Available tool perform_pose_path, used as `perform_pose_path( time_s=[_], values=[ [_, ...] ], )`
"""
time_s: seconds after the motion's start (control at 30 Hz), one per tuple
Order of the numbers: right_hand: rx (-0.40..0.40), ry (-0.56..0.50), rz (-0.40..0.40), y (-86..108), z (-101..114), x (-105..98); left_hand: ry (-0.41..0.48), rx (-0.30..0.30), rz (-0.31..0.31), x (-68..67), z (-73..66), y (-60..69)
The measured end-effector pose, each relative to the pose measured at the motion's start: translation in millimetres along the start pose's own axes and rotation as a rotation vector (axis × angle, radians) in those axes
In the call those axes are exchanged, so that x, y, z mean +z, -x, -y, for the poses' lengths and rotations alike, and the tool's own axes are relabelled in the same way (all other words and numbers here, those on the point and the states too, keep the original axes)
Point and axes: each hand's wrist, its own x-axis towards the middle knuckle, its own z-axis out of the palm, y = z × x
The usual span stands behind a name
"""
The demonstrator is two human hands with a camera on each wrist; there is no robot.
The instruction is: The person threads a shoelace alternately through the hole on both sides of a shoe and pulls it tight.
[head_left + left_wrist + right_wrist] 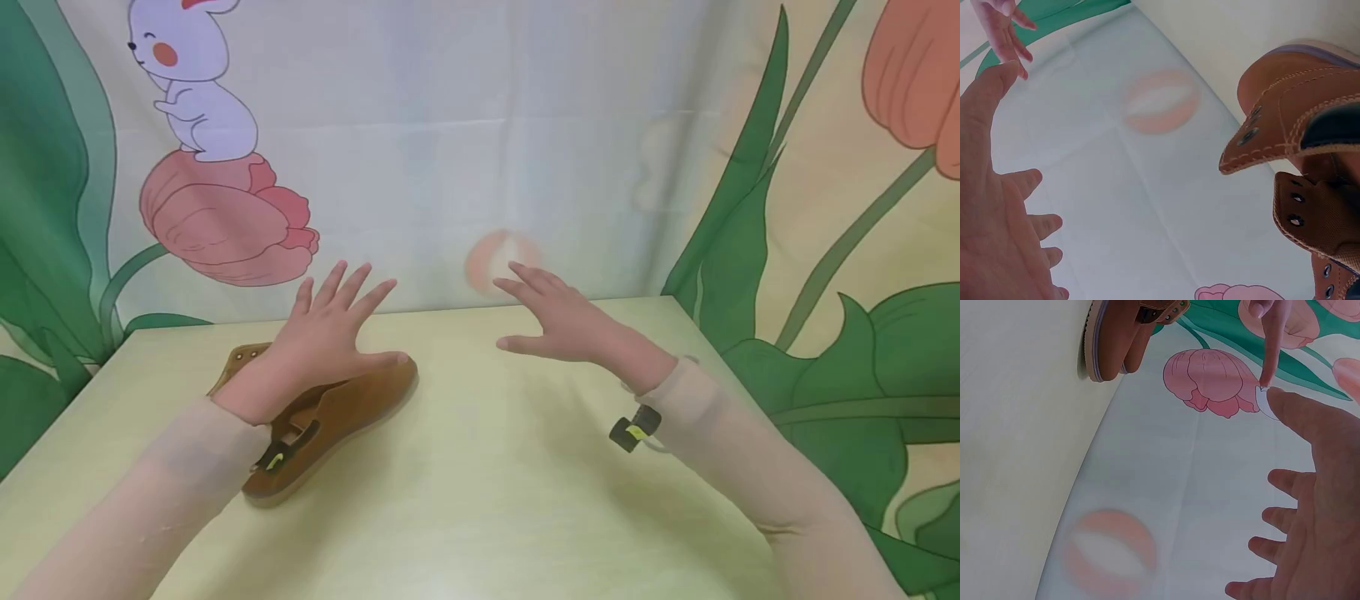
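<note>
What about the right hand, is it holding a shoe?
No, the right hand is empty, while the brown shoe sits near the left hand.

Right grip apart from brown shoes

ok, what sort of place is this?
Probably a makeshift indoor tabletop workspace, though the wider room isn't visible: pale table, brown footwear on top, cartoon-printed cloth hung behind.

Brown, stitched, leather-look shoes block the way down under the left hand; between it and the right hand, the pale, smooth surface leaves free passage, bounded behind by upright flower-printed cloth.
</note>
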Motion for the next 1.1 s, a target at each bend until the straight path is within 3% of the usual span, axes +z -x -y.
perform_pose_path(
  time_s=[0.53,0.77,1.1],
  values=[
    [-0.008,-0.005,-0.037,19.5,-6,-3,0.001,-0.012,-0.001,1.1,1.2,19.9],
    [0.025,-0.046,-0.048,33.5,-10,0,0.096,-0.007,0.003,8.6,11.4,34.5],
    [0.040,-0.090,-0.058,53.5,-21,14,0.211,-0.113,0.004,26.6,26.2,54.9]
  ],
)
